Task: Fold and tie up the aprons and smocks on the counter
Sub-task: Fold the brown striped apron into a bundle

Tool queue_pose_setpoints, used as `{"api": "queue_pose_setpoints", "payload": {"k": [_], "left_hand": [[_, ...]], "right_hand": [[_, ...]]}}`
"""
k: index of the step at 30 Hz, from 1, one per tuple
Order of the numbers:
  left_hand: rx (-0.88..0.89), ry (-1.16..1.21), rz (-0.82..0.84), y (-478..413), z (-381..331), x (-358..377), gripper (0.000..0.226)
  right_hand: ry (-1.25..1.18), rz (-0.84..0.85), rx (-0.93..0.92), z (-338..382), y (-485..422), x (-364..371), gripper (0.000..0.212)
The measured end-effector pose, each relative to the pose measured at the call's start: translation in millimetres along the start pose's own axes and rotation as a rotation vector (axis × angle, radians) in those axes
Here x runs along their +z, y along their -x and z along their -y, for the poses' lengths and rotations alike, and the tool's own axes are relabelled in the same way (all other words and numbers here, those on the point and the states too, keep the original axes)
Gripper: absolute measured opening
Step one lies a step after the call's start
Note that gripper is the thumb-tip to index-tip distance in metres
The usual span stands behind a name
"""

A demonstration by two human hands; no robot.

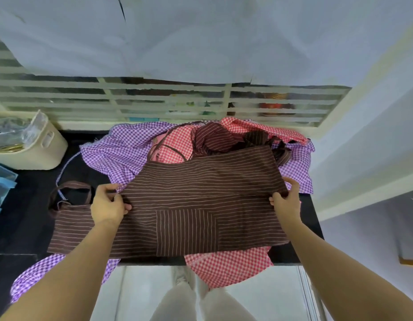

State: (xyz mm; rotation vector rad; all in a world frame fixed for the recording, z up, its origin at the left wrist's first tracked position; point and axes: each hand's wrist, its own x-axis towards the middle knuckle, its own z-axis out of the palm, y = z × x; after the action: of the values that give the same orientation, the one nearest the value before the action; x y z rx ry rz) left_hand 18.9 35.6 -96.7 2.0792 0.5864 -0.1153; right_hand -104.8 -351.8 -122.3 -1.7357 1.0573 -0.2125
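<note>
Both hands, left hand point(109, 203) and right hand point(286, 200), pinch opposite edges of the brown striped apron point(200, 200), apparently squaring a fold at the worktop's point(27, 218) front edge.

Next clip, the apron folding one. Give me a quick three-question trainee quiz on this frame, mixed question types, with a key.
1. True or false: the left hand and the right hand both grip the brown striped cloth apron.
2. Which fabric hangs over the front edge of the black counter below the right hand? A. red-and-white checked cloth B. plain green towel C. yellow plastic sheet
3. Fill in: the cream plastic basket stands to the person's ___.
Key: 1 true; 2 A; 3 left.
</note>
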Motion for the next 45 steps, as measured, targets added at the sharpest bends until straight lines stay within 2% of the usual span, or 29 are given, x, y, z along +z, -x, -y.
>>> {"api": "queue_pose_setpoints", "payload": {"k": [4, 8, 10, 13, 16, 19, 21, 23, 24, 26, 29, 32, 34, 36, 38, 39, 41, 45], "left_hand": [[0.119, -0.023, -0.041, 14.1, 1.9, -19.9, 0.024], [0.329, -0.223, -0.039, 30.3, 5.0, -44.9, 0.019], [0.411, -0.291, 0.004, 37.2, 7.9, -55.0, 0.018], [0.592, -0.359, 0.16, 51.6, 19.6, -73.2, 0.022], [0.707, -0.584, 0.288, 66.1, 42.4, -97.1, 0.048], [0.789, -0.837, 0.177, 75.9, 70.9, -119.6, 0.037], [0.795, -0.926, 0.151, 79.8, 86.6, -132.9, 0.025], [0.73, -1.035, 0.27, 86.3, 97.2, -147.6, 0.02], [0.685, -1.095, 0.371, 89.5, 99.8, -153.0, 0.022], [0.593, -1.148, 0.537, 96.3, 105.0, -165.3, 0.033], [0.52, -1.047, 0.574, 98.5, 107.0, -176.7, 0.043], [0.597, -0.811, 0.449, 100.8, 99.3, -186.0, 0.049], [0.621, -0.631, 0.375, 103.9, 91.4, -189.1, 0.037], [0.556, -0.424, 0.318, 104.4, 83.1, -189.7, 0.007], [0.458, -0.228, 0.281, 102.1, 77.3, -187.4, 0.003], [0.434, -0.15, 0.268, 99.2, 74.9, -184.8, 0.008], [0.412, -0.088, 0.211, 91.2, 66.1, -175.5, 0.022], [0.399, -0.059, 0.184, 65.5, 48.4, -143.6, 0.015]], "right_hand": [[0.104, 0.023, -0.218, 4.4, 18.7, -8.8, 0.038], [0.215, -0.019, -0.263, 7.1, 39.2, -17.5, 0.03], [0.235, -0.055, -0.265, 11.3, 50.0, -22.0, 0.03], [0.217, -0.103, -0.282, 11.3, 72.3, -25.9, 0.027], [0.214, -0.16, -0.302, -1.7, 103.8, -28.8, 0.025], [0.27, -0.197, -0.324, -23.5, 143.8, -29.7, 0.023], [0.307, -0.208, -0.337, -35.5, 167.9, -29.5, 0.02], [0.331, -0.211, -0.331, -44.3, 191.8, -32.5, 0.012], [0.344, -0.195, -0.313, -47.5, 200.1, -35.9, 0.015], [0.4, -0.136, -0.288, -54.1, 219.9, -42.8, 0.04], [0.477, -0.129, -0.276, -53.2, 238.3, -51.9, 0.05], [0.485, -0.237, -0.233, -45.4, 243.2, -58.1, 0.038], [0.474, -0.228, -0.213, -38.6, 243.4, -61.0, 0.032], [0.376, -0.213, -0.174, -33.0, 240.0, -64.0, 0.029], [0.295, -0.221, -0.157, -30.4, 232.3, -64.8, 0.027], [0.269, -0.223, -0.152, -30.0, 227.9, -64.0, 0.027], [0.217, -0.212, -0.141, -28.1, 213.0, -59.3, 0.027], [0.182, -0.157, -0.181, -19.8, 175.3, -46.8, 0.026]]}}
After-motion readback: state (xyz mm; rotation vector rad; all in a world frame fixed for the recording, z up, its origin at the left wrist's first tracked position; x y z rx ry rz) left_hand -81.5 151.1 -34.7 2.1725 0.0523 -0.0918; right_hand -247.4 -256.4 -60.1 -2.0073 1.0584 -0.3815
